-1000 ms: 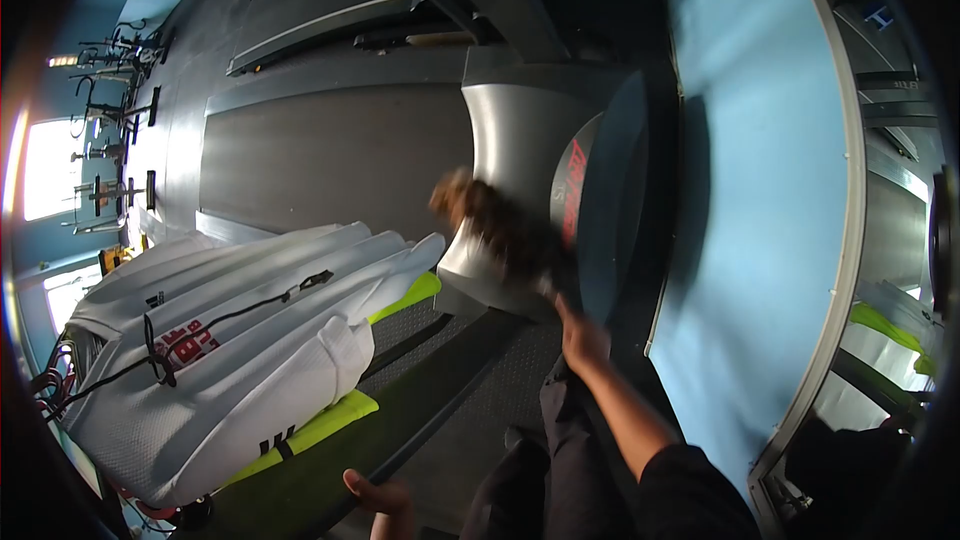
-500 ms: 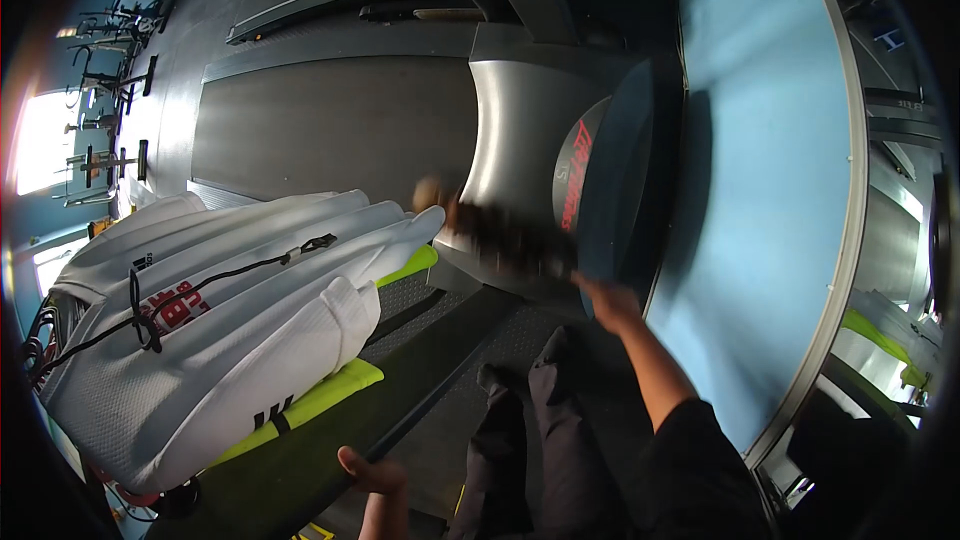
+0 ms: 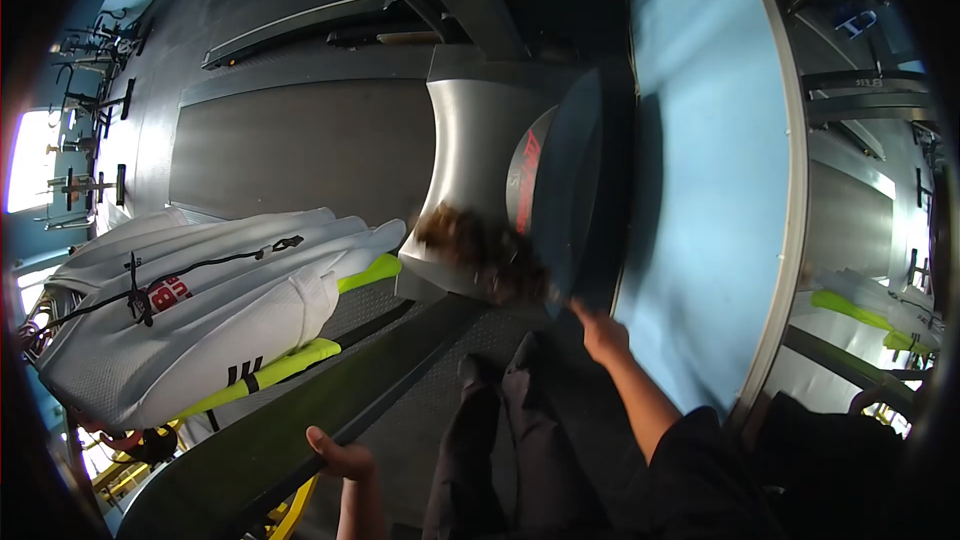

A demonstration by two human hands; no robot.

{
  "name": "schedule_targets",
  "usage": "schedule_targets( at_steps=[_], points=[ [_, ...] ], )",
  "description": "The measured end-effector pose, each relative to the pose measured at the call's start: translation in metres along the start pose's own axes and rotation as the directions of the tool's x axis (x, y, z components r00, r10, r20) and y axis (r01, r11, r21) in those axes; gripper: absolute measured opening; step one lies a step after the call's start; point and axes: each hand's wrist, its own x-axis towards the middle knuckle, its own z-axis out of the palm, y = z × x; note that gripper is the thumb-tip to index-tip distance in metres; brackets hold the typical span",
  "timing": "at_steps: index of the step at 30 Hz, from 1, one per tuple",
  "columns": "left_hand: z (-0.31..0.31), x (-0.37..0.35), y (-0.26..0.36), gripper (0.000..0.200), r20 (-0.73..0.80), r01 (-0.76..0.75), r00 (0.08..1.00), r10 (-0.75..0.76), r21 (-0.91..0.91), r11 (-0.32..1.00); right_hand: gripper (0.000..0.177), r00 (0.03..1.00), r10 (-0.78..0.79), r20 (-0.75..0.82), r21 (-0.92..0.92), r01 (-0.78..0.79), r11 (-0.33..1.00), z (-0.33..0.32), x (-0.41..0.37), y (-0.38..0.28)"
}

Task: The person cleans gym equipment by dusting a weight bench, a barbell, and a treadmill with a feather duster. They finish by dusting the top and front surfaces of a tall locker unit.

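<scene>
Head view: right hand (image 3: pixel 602 336) closed round the handle of a brown feather duster (image 3: pixel 478 248), its blurred head on the treadmill's silver motor hood (image 3: pixel 470 150). Left hand (image 3: pixel 338 458) rests on the side rail (image 3: pixel 390 365), grip unclear. Dusting looks mid-pass, with the belt and rails probably left.

The person is wearing a black sleeve (image 3: pixel 697 452) that is ending well behind the right hand (image 3: pixel 603 333), and dark trousers (image 3: pixel 520 450) are showing between it and the bare-armed left hand (image 3: pixel 340 457).
</scene>
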Motion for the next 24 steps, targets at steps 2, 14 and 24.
schedule_targets(
  at_steps=[2,14,24],
  points=[
    [0.001,-0.001,0.003,0.041,0.058,-0.061,0.997,0.059,0.035,0.997,0.06,0.973,-0.088,-0.212,0.035,0.098,0.995,0.023,-0.031,0.011],
    [0.002,0.005,0.009,0.037,-0.117,0.043,0.992,-0.038,0.036,0.998,0.043,0.815,0.522,-0.252,0.919,0.031,0.394,0.033,0.147,-0.07],
    [-0.008,0.003,-0.006,0.04,-0.03,-0.026,0.999,0.027,0.017,1.0,0.046,0.847,0.5,-0.182,0.75,-0.21,0.627,0.212,-0.09,-0.13]
  ],
)
